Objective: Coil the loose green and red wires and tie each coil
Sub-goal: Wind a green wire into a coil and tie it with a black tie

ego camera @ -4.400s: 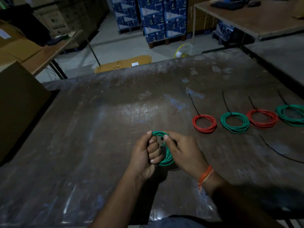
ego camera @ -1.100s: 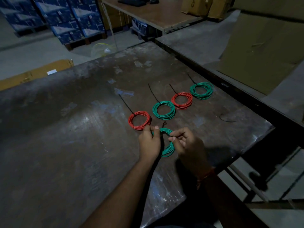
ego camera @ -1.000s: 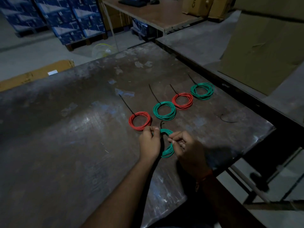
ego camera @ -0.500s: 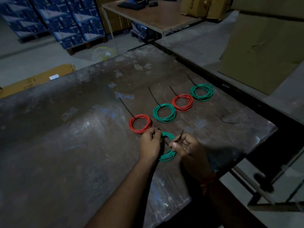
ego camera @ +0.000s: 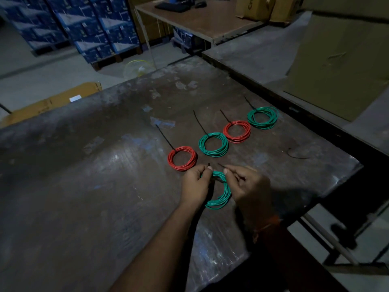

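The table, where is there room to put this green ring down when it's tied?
Bare table lies left of the near red coil and left hand, wide and open. A smaller patch sits right of the right hand, before the loose black tie. The row of coils up to the far green coil is crowded.

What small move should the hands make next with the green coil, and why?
Probably pull the black tie tight. The left hand and right hand each pinch one end at the green coil, while four coils on the table are already tied.
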Motion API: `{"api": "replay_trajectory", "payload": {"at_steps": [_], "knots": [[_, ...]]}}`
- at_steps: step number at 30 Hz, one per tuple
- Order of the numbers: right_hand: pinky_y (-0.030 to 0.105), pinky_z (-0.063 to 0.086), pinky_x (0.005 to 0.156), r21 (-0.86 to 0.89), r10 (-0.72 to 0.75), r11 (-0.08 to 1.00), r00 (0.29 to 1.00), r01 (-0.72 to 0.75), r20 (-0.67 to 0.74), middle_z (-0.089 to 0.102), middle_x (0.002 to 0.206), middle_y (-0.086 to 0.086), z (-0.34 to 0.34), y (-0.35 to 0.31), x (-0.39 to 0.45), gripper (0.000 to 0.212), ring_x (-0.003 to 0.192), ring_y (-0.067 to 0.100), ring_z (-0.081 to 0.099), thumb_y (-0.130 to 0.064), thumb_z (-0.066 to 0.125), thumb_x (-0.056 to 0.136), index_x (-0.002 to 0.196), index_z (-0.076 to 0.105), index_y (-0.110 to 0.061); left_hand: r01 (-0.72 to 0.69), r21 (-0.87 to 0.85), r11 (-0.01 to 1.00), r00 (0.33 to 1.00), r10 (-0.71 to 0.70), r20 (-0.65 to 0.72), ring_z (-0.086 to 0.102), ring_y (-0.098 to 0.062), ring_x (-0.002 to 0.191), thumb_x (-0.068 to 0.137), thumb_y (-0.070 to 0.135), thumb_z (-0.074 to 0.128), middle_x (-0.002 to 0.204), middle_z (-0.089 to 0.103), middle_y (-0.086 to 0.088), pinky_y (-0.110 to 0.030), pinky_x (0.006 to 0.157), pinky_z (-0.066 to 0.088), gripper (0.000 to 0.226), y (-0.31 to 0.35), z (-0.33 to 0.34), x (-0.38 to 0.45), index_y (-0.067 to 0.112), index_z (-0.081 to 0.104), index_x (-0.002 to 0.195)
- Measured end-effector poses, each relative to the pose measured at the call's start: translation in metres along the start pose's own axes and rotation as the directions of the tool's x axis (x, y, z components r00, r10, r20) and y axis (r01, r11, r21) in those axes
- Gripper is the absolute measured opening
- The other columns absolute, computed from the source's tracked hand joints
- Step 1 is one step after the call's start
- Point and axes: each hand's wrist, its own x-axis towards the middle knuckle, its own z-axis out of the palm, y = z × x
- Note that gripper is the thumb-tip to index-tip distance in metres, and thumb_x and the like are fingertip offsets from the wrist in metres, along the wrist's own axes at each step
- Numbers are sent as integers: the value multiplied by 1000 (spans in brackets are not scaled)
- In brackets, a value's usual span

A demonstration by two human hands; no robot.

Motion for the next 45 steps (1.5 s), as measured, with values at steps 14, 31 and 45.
{"api": "replay_trajectory", "payload": {"at_steps": [14,31,45], "knots": [[43,51,60,-300,-207,922,966,245,153,58,75,9,16,13,23,33,71,32,59,-34,51,93,85,74,-12,-26,30,999,999,25,36,36,-13,53,94,29,58,57,44,-1,-30,51,27,33,5,-2,-4,11,55,67],[38,48,58,-307,-181,923,967,230,180,55,74,9,20,10,24,33,70,31,58,-34,50,91,83,74,-12,-37,19,999,999,36,36,36,-14,52,89,33,58,55,43,-1,-28,50,26,34,6,-1,-4,11,54,63],[27,51,63,-173,-17,984,984,48,176,60,79,-3,19,7,28,16,66,14,60,-23,72,85,100,73,-17,-66,48,997,997,64,41,38,-13,53,89,35,56,53,44,4,-33,54,29,33,2,-3,-3,12,54,66]]}}
